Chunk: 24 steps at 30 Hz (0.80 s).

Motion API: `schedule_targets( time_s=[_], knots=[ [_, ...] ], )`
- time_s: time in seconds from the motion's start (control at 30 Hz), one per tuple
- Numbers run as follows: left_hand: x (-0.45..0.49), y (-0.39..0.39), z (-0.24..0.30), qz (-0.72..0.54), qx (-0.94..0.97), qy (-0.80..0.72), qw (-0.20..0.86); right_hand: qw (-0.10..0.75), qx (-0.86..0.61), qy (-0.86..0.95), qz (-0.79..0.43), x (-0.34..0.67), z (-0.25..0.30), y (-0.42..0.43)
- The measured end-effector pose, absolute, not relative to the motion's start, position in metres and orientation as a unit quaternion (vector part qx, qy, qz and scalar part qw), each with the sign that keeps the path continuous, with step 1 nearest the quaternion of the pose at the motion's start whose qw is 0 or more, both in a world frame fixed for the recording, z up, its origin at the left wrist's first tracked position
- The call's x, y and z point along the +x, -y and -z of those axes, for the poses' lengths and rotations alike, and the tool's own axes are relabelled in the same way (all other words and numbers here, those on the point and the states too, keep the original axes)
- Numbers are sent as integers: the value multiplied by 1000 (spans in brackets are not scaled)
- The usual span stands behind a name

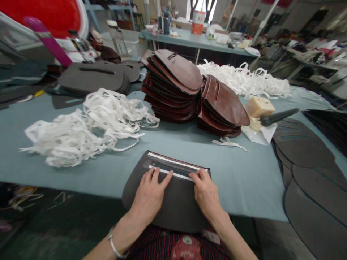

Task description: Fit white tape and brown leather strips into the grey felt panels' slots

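A dark grey rounded panel lies at the table's near edge and hangs over it towards my lap. Near its straight far edge runs a long slot with a dark zipper-like band in it. One white tape strip follows the far edge; another white strip borders the slot's near side. My left hand rests on the panel, fingers spread, fingertips on the near strip. My right hand has its fingers curled together at that strip's right end, thumb pressed to it.
Stacked brown leather pieces stand mid-table, with white strip scraps to the left and a larger heap behind. A yellowish block and a dark-handled tool sit right. Dark panels overlap the right edge.
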<state>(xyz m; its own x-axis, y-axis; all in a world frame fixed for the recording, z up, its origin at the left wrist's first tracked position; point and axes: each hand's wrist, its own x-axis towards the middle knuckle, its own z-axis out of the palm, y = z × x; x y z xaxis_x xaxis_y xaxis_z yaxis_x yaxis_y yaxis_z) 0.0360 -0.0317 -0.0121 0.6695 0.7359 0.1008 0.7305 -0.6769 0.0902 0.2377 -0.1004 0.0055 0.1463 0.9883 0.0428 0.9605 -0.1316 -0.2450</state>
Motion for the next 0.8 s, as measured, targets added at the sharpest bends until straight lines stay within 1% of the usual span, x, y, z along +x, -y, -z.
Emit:
schedule_targets(
  time_s=[0.1,0.23,0.3,0.4,0.5,0.57,0.63,0.7,0.73,0.8],
  knots=[
    [42,35,5,-86,904,-417,37,116,-658,743,-35,226,-4,91],
    [35,23,0,-137,888,-431,85,133,-653,744,-48,222,-1,74],
    [25,10,3,-188,849,-485,95,165,-640,748,-59,221,2,65],
    [8,-12,8,-245,761,-589,119,245,-595,763,-62,216,11,55],
    [-4,-29,0,-244,726,-591,251,296,-570,765,-48,212,20,52],
    [-7,-38,-15,-237,706,-573,342,302,-574,760,-40,212,23,52],
    [-9,-48,-33,-243,688,-559,394,302,-590,748,-32,214,24,53],
    [-11,-60,-44,-256,687,-544,409,306,-610,731,-23,218,25,54],
    [-12,-65,-46,-261,692,-542,398,308,-617,724,-19,220,26,55],
    [-15,-72,-40,-271,713,-551,338,309,-623,719,-11,223,29,56]
  ],
)
